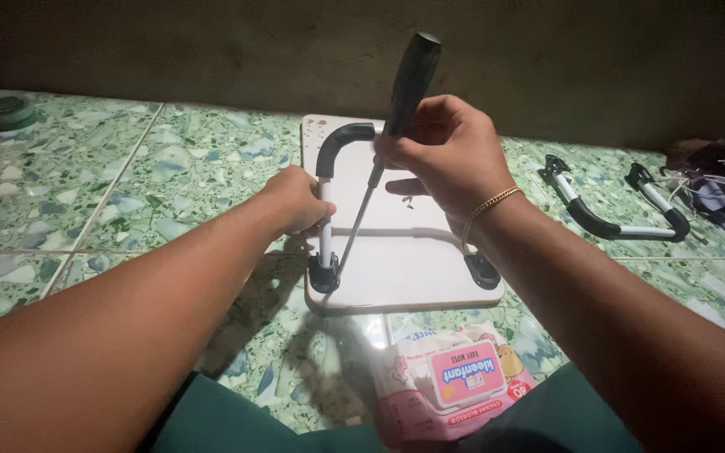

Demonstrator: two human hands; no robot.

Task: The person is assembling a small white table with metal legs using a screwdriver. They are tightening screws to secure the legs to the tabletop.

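On the white board (404, 268), hands grip the leg (325, 220) and black screwdriver (404, 92).

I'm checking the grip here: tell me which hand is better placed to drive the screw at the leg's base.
Right. The right hand already grips the screwdriver, its tip down at the bracket. The left hand is wrapped around the leg, steadying it upright on the board.

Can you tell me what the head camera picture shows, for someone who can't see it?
The right hand holds a black-handled screwdriver down at a bracket on a small white board, while the left hand grips the leg tube.
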